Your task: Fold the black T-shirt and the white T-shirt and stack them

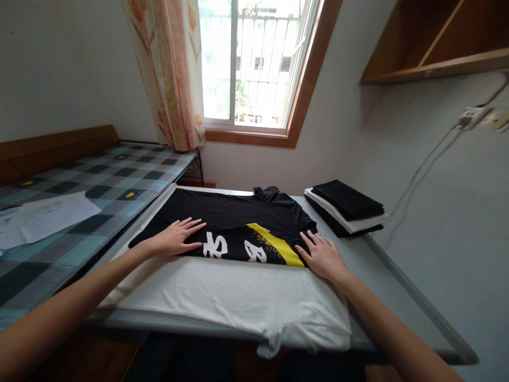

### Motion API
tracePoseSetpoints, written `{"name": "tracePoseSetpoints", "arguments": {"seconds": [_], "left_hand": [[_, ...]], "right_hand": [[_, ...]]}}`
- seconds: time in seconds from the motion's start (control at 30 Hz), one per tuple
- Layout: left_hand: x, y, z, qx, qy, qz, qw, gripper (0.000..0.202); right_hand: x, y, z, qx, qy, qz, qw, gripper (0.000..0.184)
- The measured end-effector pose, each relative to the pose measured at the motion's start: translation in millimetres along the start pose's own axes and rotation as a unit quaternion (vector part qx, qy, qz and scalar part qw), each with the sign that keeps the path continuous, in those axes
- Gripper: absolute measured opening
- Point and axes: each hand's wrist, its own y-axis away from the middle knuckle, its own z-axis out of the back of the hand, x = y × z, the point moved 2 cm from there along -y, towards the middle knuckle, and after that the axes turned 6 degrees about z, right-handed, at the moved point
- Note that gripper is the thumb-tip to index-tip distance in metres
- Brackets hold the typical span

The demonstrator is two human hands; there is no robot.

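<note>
A black T-shirt [222, 209] with white lettering and a yellow stripe lies partly folded on the table, its near edge making a straight line. Under and in front of it spreads a white shirt [222, 289], with one sleeve hanging over the table's front edge. My left hand [177, 237] rests flat on the left part of the black T-shirt, fingers spread. On the right, by the end of the yellow stripe, my right hand [321, 254] lies with its fingers stretched out on the black fabric. Neither hand grips anything.
A stack of folded black and white clothes [348, 204] sits on the grey table [401, 302] at the back right. To the left stands a bed [131, 170] with a checked cover and papers [51, 217]. A cable [421, 164] runs down from the wall socket.
</note>
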Motion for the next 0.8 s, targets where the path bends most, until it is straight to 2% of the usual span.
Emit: {"name": "tracePoseSetpoints", "arguments": {"seconds": [0.1, 0.23, 0.37, 0.5, 0.67, 0.8], "left_hand": [[-0.4, -6.4, 9.6, -0.012, 0.022, 0.002, 1.0, 0.072], [2.9, -32.7, 15.2, -0.08, 0.035, 0.031, 0.996, 0.067], [14.8, -70.8, 9.7, -0.109, 0.015, 0.083, 0.99, 0.063], [30.8, -98.9, 1.0, -0.089, 0.026, 0.17, 0.981, 0.063], [41.0, -108.6, -8.9, -0.086, 0.033, 0.218, 0.972, 0.065], [39.9, -107.5, -10.9, -0.093, 0.033, 0.212, 0.972, 0.065]], "right_hand": [[0.7, 1.1, 10.4, -0.016, 0.023, 0.023, 0.999, 0.063], [1.7, -17.9, 25.5, -0.047, 0.027, 0.025, 0.998, 0.055], [2.6, -61.5, 34.7, -0.092, -0.004, 0.001, 0.996, 0.04], [-1.4, -115.7, 35.3, -0.088, -0.08, -0.023, 0.993, 0.032], [-11.5, -171.3, 29.0, -0.096, -0.16, -0.073, 0.98, 0.029], [-12.5, -200.7, 17.2, -0.101, -0.204, -0.079, 0.971, 0.042]]}}
